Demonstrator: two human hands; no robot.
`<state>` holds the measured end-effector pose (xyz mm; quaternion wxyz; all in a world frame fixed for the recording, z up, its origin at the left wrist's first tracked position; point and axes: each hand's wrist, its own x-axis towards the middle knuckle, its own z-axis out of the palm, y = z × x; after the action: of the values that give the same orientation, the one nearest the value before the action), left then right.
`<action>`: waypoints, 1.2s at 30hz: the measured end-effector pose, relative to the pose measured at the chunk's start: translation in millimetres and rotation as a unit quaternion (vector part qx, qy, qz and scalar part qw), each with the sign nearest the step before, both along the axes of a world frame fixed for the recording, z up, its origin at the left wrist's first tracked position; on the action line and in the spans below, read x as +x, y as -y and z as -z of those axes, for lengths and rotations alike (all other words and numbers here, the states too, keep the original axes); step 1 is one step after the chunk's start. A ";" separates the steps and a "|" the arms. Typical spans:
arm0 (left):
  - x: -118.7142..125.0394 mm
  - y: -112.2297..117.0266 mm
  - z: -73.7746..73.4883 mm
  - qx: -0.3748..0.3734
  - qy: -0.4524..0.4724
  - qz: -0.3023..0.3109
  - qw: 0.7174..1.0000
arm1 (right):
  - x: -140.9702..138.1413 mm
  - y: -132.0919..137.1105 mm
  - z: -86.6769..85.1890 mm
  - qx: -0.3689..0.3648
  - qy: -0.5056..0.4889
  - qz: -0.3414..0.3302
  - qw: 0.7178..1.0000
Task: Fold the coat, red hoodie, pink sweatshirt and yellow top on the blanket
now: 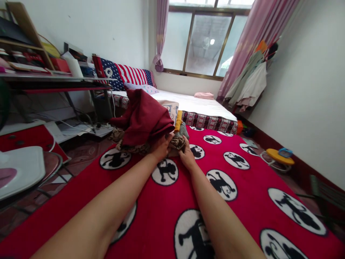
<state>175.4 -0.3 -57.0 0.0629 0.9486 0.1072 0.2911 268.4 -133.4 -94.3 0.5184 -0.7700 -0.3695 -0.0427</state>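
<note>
Blanket point(145, 216) seemingly reaches the mattress point(199, 106) beyond both hands point(161, 147) point(187, 154).

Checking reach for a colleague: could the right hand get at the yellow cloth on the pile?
Probably yes. The right hand rests on the leopard-print cloth in front of the yellow cloth; only a grey cloth lies between, and the dark red garment sits to the left.
</note>
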 end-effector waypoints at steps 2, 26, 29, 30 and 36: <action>-4.8 8.3 5.3 -0.008 -0.006 -0.034 0.999 | -10.2 6.4 -0.3 -0.055 0.019 0.014 0.998; -146.6 73.5 -55.2 0.116 0.016 0.048 0.992 | -135.6 123.6 8.7 -0.004 -0.035 -0.043 0.998; -160.4 40.1 -75.6 0.043 0.157 -0.108 0.981 | -142.8 129.1 10.1 0.026 -0.052 -0.035 0.998; -161.7 26.1 -80.6 -0.012 0.174 -0.149 0.973 | -144.6 129.4 9.9 0.037 -0.058 -0.033 0.997; -142.2 3.4 -114.6 -0.134 0.166 -0.094 0.972 | -145.9 128.5 -1.4 0.176 -0.160 -0.003 0.971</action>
<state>33.2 -3.7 57.5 0.1783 0.8557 0.2223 0.4319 122.4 -262.0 -92.9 0.6984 -0.6624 -0.2704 0.0182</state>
